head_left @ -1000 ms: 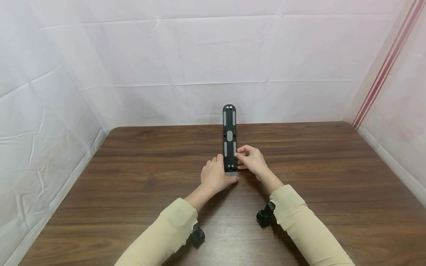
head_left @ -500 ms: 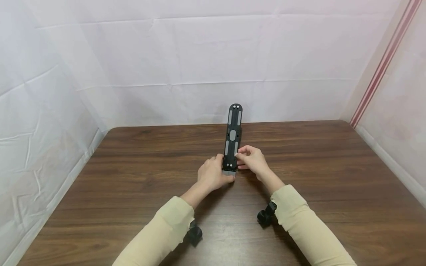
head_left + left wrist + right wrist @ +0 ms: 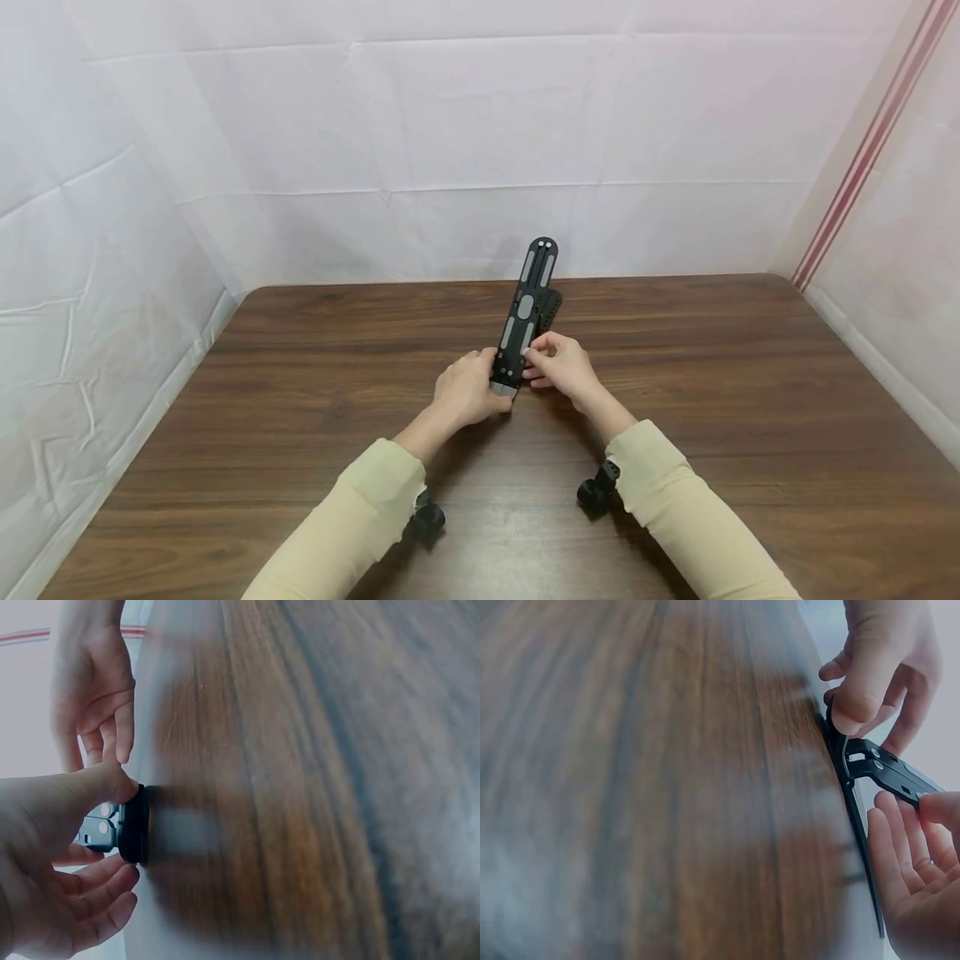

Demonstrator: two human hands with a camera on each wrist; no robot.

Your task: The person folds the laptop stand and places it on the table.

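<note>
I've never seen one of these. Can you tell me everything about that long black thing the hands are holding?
It is a folding stand, long, flat and black, plastic by its look, with grey pads along its face and a grey strip at its near end. It stands on the wooden table, tilted up and to the right, a second black part spread open behind it. The left hand grips its near end; the right hand pinches its edge.

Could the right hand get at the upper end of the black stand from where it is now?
Probably yes. The right hand already pinches the black stand low down, and nothing stands beside its upper length; the left hand holds only the base.
</note>
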